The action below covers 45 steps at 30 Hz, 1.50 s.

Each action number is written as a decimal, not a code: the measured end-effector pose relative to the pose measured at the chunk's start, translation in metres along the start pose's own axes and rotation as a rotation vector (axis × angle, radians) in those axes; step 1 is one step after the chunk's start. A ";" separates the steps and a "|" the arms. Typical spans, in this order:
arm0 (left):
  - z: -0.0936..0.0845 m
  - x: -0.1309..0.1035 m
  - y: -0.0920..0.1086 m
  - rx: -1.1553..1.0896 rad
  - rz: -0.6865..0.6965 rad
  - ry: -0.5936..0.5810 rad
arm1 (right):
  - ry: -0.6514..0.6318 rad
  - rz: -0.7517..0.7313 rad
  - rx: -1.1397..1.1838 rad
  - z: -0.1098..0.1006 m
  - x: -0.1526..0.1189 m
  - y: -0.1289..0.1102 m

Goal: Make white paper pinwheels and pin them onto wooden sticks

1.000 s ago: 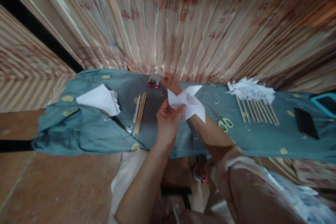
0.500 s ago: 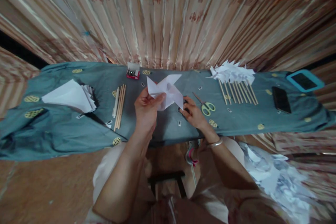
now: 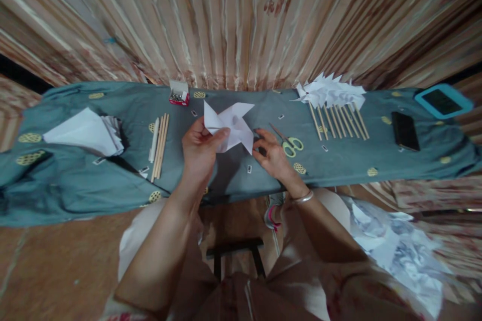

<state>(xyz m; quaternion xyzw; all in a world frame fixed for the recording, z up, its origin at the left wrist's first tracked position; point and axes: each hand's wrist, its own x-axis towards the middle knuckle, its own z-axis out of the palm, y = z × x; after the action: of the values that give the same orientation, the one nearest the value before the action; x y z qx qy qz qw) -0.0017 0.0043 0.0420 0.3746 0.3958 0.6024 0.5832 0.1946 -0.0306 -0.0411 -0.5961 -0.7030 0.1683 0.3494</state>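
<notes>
A white paper pinwheel [image 3: 237,128] with folded blades is held up over the cloth-covered table. My left hand [image 3: 199,153] grips it from the left, the thumb pressed on its front near the middle and the fingers behind the paper. Close by its right blade is my right hand [image 3: 273,158], fingers bent and apart; whether a fingertip touches the blade tip I cannot tell. Green-handled scissors [image 3: 291,145] lie just right of that hand. To the left rest several thin wooden sticks [image 3: 161,145] and a white pen-like stick [image 3: 154,140].
Finished pinwheels on sticks [image 3: 331,93] lie in a row at the right. Beyond are a black phone [image 3: 404,130] and a blue-framed tablet [image 3: 444,100]. A small red box of pins [image 3: 178,95] stands at the back, a paper stack [image 3: 85,133] at the left.
The view has shifted slightly, so the table things sit a little further left and higher. The left hand still holds the pinwheel; the right hand's fingers have spread a little near the blade.
</notes>
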 end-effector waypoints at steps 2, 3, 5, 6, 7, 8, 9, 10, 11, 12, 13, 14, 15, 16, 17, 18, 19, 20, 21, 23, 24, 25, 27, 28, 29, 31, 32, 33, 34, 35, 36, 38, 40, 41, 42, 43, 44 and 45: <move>0.000 -0.001 0.000 -0.008 -0.005 0.000 | -0.024 0.000 -0.017 0.003 0.000 -0.002; 0.001 -0.001 0.000 -0.015 -0.008 0.001 | -0.029 -0.001 -0.023 0.004 -0.001 -0.003; 0.001 -0.001 0.001 -0.031 -0.015 0.003 | -0.032 0.000 -0.031 0.006 -0.001 -0.006; 0.002 -0.002 0.001 -0.040 -0.019 0.005 | -0.032 0.004 -0.031 0.007 -0.001 -0.007; 0.002 -0.002 0.001 -0.048 -0.022 0.010 | -0.030 0.009 -0.029 0.008 -0.001 -0.008; 0.002 -0.002 0.000 -0.055 -0.026 0.013 | -0.026 0.013 -0.022 0.009 0.000 -0.008; 0.002 -0.002 0.000 -0.059 -0.029 0.015 | -0.022 0.017 -0.011 0.010 0.000 -0.008; 0.002 -0.002 0.000 -0.060 -0.031 0.016 | -0.016 0.022 0.003 0.010 0.001 -0.007; 0.002 -0.002 0.000 -0.059 -0.029 0.016 | -0.006 0.029 0.022 0.009 0.002 -0.007; 0.001 -0.002 -0.001 -0.055 -0.026 0.016 | 0.012 0.038 0.043 0.006 0.003 -0.007; 0.001 -0.002 -0.001 -0.050 -0.021 0.018 | 0.039 0.049 0.068 0.003 0.004 -0.008; 0.001 -0.002 -0.002 -0.046 -0.017 0.021 | 0.072 0.060 0.096 -0.002 0.005 -0.011; 0.001 -0.002 -0.003 -0.041 -0.013 0.023 | 0.113 0.066 0.128 -0.009 0.006 -0.015; 0.001 -0.003 -0.004 -0.037 -0.011 0.024 | 0.152 0.062 0.166 -0.016 0.006 -0.022; 0.002 -0.003 -0.005 -0.033 -0.008 0.023 | 0.183 0.047 0.208 -0.024 0.006 -0.030; 0.003 -0.003 -0.006 -0.026 -0.007 0.019 | 0.205 0.025 0.245 -0.032 0.006 -0.040; 0.004 -0.004 -0.007 -0.016 -0.008 0.010 | 0.208 -0.003 0.273 -0.038 0.005 -0.050; 0.005 -0.005 -0.008 -0.004 -0.009 0.001 | 0.209 -0.035 0.290 -0.043 0.003 -0.061; 0.007 -0.006 -0.009 0.007 -0.010 -0.008 | 0.204 -0.065 0.293 -0.047 0.002 -0.070; 0.009 -0.008 -0.011 0.026 -0.011 -0.029 | 0.195 -0.118 0.271 -0.050 -0.001 -0.086; 0.010 -0.009 -0.012 0.032 -0.010 -0.037 | 0.201 -0.135 0.261 -0.051 -0.003 -0.091; 0.011 -0.009 -0.012 0.038 -0.007 -0.041 | 0.213 -0.144 0.256 -0.052 -0.004 -0.096; 0.014 -0.010 -0.013 0.049 -0.004 -0.043 | 0.247 -0.133 0.246 -0.055 -0.006 -0.103; 0.015 -0.010 -0.013 0.053 -0.003 -0.042 | 0.269 -0.121 0.237 -0.057 -0.008 -0.106; 0.016 -0.010 -0.014 0.057 -0.004 -0.041 | 0.291 -0.119 0.227 -0.059 -0.009 -0.107; 0.017 -0.011 -0.014 0.059 -0.011 -0.045 | 0.291 -0.148 0.211 -0.061 -0.010 -0.107; 0.018 -0.011 -0.014 0.057 -0.015 -0.051 | 0.274 -0.167 0.206 -0.061 -0.010 -0.106; 0.018 -0.012 -0.014 0.055 -0.019 -0.059 | 0.255 -0.183 0.203 -0.059 -0.009 -0.102; 0.019 -0.013 -0.014 0.053 -0.024 -0.066 | 0.242 -0.193 0.204 -0.057 -0.007 -0.098; 0.019 -0.014 -0.014 0.051 -0.031 -0.074 | 0.232 -0.192 0.211 -0.055 -0.006 -0.093; 0.020 -0.015 -0.014 0.048 -0.040 -0.083 | 0.219 -0.182 0.219 -0.053 -0.004 -0.089; 0.020 -0.017 -0.013 0.044 -0.064 -0.099 | 0.204 -0.168 0.225 -0.051 -0.001 -0.081; 0.021 -0.019 -0.013 0.035 -0.082 -0.110 | 0.196 -0.172 0.212 -0.051 0.000 -0.076; 0.021 -0.020 -0.012 0.031 -0.086 -0.113 | 0.191 -0.180 0.201 -0.052 0.000 -0.075; 0.021 -0.020 -0.012 0.030 -0.088 -0.115 | 0.185 -0.188 0.192 -0.053 0.000 -0.074; 0.022 -0.020 -0.012 0.033 -0.089 -0.116 | 0.177 -0.194 0.186 -0.053 0.000 -0.074; 0.022 -0.021 -0.012 0.037 -0.088 -0.117 | 0.170 -0.196 0.185 -0.054 0.000 -0.074; 0.022 -0.021 -0.012 0.043 -0.089 -0.119 | 0.167 -0.196 0.188 -0.054 0.000 -0.074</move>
<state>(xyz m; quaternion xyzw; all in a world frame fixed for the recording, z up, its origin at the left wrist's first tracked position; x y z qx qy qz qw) 0.0240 -0.0154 0.0405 0.4042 0.3897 0.5439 0.6237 0.1789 -0.0577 0.0453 -0.5010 -0.7074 0.1483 0.4759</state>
